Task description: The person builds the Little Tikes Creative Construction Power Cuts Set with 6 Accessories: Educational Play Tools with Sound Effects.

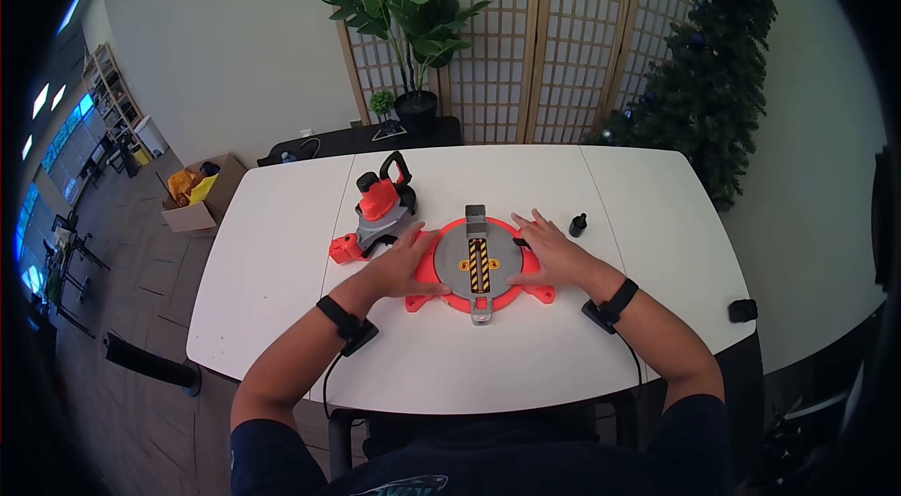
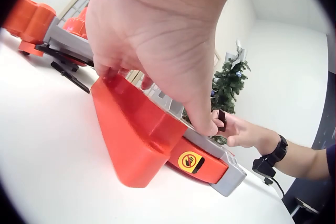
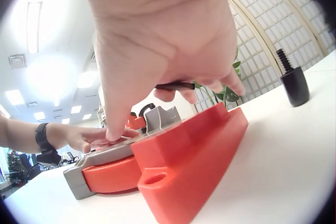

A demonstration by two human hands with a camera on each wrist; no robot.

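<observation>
The left hand (image 1: 404, 261) is resting over one red side of a round plastic base with a grey disc top and red rim (image 1: 450, 257), its thumb and fingers spreading apart; in the left wrist view its palm is hiding most of the fingertips, so how firmly they are pressing I cannot tell. The right hand (image 1: 556, 257) is spreading its thumb toward the opposite side of the base while some curled fingers are holding a small dark piece (image 1: 522, 242), whose shape is hard to make out because the palm and fingers are covering much of it. The base is lying flat on a white table (image 1: 488, 360) between the two hands, with a black-and-yellow striped strip (image 1: 480, 266) running down its middle. A yellow warning sticker (image 2: 190, 162) is showing on its red side near the left thumb, one edge looking dark. Beyond the left hand, a red, grey and black plastic toy assembly with a looped handle (image 1: 380, 205) is standing, its nearer part partly hidden. Just beyond the right hand, a black knob with a threaded stem (image 3: 295, 85) is standing upright, apart from the fingers.
</observation>
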